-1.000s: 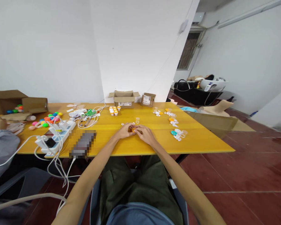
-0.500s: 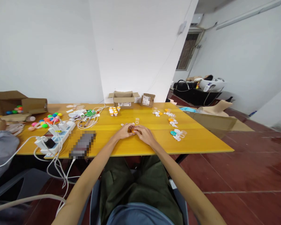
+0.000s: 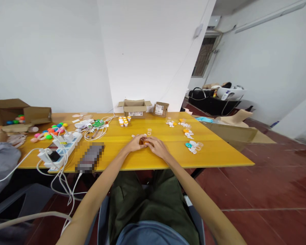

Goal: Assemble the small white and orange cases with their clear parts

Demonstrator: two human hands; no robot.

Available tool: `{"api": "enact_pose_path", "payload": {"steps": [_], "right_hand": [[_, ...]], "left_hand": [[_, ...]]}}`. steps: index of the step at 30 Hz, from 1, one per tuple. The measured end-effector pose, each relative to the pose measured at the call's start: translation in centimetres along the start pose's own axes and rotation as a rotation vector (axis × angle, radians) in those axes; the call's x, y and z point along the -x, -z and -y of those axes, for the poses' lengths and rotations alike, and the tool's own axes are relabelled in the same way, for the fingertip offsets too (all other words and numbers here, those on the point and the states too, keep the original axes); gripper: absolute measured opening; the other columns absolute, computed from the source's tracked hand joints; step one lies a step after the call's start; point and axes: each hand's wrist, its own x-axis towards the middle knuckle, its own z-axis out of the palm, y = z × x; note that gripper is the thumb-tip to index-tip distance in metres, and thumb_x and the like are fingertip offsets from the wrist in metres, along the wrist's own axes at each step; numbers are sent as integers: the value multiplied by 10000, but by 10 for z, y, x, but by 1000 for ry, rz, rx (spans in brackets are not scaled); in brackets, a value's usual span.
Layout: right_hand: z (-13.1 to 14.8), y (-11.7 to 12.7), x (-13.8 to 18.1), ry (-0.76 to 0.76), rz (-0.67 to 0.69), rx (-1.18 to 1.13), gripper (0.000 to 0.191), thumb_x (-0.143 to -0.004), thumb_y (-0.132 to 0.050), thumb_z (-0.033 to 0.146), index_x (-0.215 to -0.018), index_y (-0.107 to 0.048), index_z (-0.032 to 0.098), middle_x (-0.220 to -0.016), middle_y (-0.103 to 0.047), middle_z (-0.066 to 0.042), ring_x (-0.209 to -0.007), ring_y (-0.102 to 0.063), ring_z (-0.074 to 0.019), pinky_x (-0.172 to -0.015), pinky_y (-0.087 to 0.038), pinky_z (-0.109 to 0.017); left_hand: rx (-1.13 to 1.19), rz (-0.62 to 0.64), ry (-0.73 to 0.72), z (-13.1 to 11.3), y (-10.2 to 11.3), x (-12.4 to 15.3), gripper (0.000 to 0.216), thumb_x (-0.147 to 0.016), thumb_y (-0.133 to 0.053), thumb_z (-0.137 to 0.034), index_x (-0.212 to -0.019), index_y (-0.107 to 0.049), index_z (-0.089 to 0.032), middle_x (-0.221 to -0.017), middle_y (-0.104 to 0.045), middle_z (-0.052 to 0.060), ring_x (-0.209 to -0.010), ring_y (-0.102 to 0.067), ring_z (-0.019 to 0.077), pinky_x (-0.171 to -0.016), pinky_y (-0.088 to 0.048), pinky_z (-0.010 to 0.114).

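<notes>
Over the table near its front edge, my left hand (image 3: 137,143) and my right hand (image 3: 156,146) meet around a small orange plastic part (image 3: 145,143). Both hands have their fingers curled in on it, and most of the part is hidden by them. Just beyond the fingers stands a small clear plastic cup (image 3: 149,131). A tiny white piece (image 3: 133,136) lies by my left hand. To the right are loose sets of white pieces with clear cups, one with a teal ring (image 3: 188,145) and one with an orange ring (image 3: 186,130).
Several white-and-orange capped pieces (image 3: 123,121) stand before an open cardboard box (image 3: 135,109); a smaller box (image 3: 160,109) is beside it. Left are a phone (image 3: 89,158), a power strip (image 3: 70,144), cables and coloured balls (image 3: 54,130). A co-worker's sleeve (image 3: 2,166) shows at far left.
My fingers have shifted slightly around the orange part, which both hands still hold in the same place. The co-worker's hand at far left has moved a little.
</notes>
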Motion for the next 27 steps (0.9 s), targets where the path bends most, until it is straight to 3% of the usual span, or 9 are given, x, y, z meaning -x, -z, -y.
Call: {"api": "enact_pose_path", "payload": {"steps": [15, 27], "right_hand": [[-3, 0, -3, -26, 3, -36, 238, -930, -620, 247, -1127, -739, 302, -1131, -740, -51, -1074, -680, -221, -938, -536, -354], [-5, -1, -7, -70, 15, -111, 206, -905, -636, 231, -1066, -753, 282, -1109, -748, -50, -1027, -692, -220, -913, -534, -345]], "left_hand": [[-34, -7, -6, 0, 1, -1, 356, -739, -805, -294, -1059, -674, -208, -1066, -721, 66, -1017, -656, 228, -988, -529, 402], [-75, 9, -17, -7, 3, 0, 266, -766, -783, -284, -1000, -691, -198, -991, -724, 51, -944, -654, 213, -923, -544, 379]]}}
